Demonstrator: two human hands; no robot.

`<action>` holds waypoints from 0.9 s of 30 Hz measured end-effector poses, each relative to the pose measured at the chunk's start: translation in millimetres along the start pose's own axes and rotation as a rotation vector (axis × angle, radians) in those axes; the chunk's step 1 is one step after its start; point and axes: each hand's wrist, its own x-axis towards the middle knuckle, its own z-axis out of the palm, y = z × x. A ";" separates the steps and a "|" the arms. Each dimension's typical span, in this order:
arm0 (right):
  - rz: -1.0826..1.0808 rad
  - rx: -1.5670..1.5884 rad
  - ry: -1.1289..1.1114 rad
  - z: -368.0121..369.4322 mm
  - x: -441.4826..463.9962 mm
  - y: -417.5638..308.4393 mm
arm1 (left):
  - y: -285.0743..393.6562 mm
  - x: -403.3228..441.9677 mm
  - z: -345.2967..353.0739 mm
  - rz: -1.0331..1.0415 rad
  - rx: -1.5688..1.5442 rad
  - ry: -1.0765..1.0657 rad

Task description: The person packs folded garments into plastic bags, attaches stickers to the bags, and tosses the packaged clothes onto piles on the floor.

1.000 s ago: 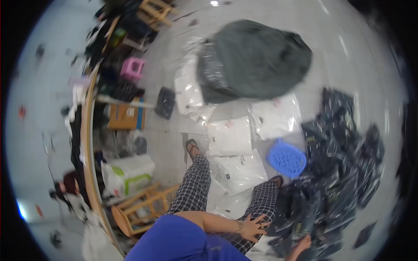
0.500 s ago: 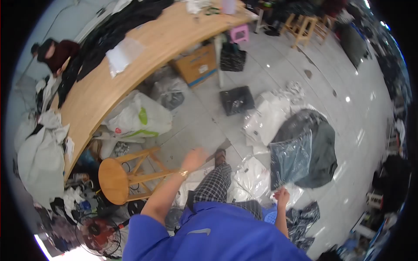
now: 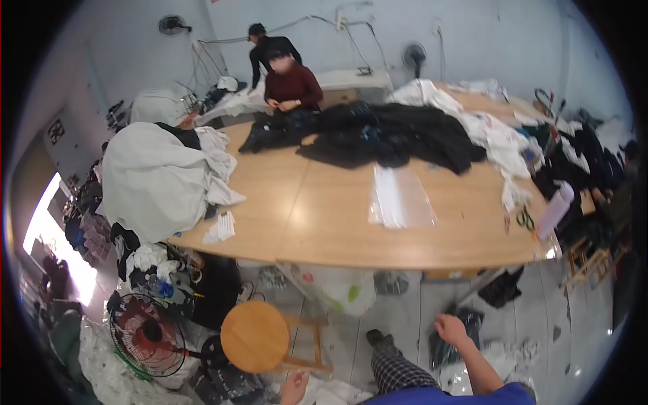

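Note:
My left hand (image 3: 295,387) is low at the bottom edge of the view, beside the legs of a round wooden stool (image 3: 256,336). Its fingers are loosely curled, and I see nothing in them. Out in front of my body on the right is my right hand (image 3: 451,331), its fingers folded in with nothing visible inside. Behind it on the floor lies a dark plastic-wrapped package (image 3: 470,324). A large wooden table (image 3: 324,236) stands ahead, bearing dark garments (image 3: 405,131) and clear plastic sleeves (image 3: 399,199).
Pale cloth (image 3: 158,182) is heaped at the table's left end. A floor fan (image 3: 148,335) stands at lower left. Scissors (image 3: 525,218) and a pale cylindrical object (image 3: 556,209) sit at the right corner. Two people (image 3: 291,88) are beyond the table.
My view has swung up and left, from the floor to the table and the people behind it. The stool now appears beside my left hand, and my right hand has come forward.

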 end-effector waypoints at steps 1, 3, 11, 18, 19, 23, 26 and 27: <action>-0.063 0.128 0.080 -16.8 44.7 -30.3 | 22.5 -4.1 -10.1 -0.072 -0.021 -0.116; -0.178 0.340 0.106 -53.5 128.2 -105.6 | 39.2 18.5 -9.1 -0.075 -0.004 0.032; -1.317 1.093 0.336 -264.6 294.8 -417.2 | 207.9 187.0 -95.2 0.116 -0.199 0.424; -1.100 1.122 -0.591 -41.2 341.4 -414.7 | 224.1 423.8 -120.5 0.355 0.026 0.575; -1.040 0.997 -0.875 17.8 323.6 -389.1 | 228.4 449.1 -120.2 0.374 0.125 0.635; -0.863 0.311 -1.689 156.0 247.6 -285.0 | 236.9 501.6 -128.4 0.261 0.541 0.486; -0.889 -0.098 -1.579 198.9 246.6 -270.5 | 233.4 500.6 -131.5 0.289 0.410 0.491; -0.772 -0.224 -1.487 193.5 247.7 -285.7 | 234.4 498.2 -130.6 0.253 0.412 0.481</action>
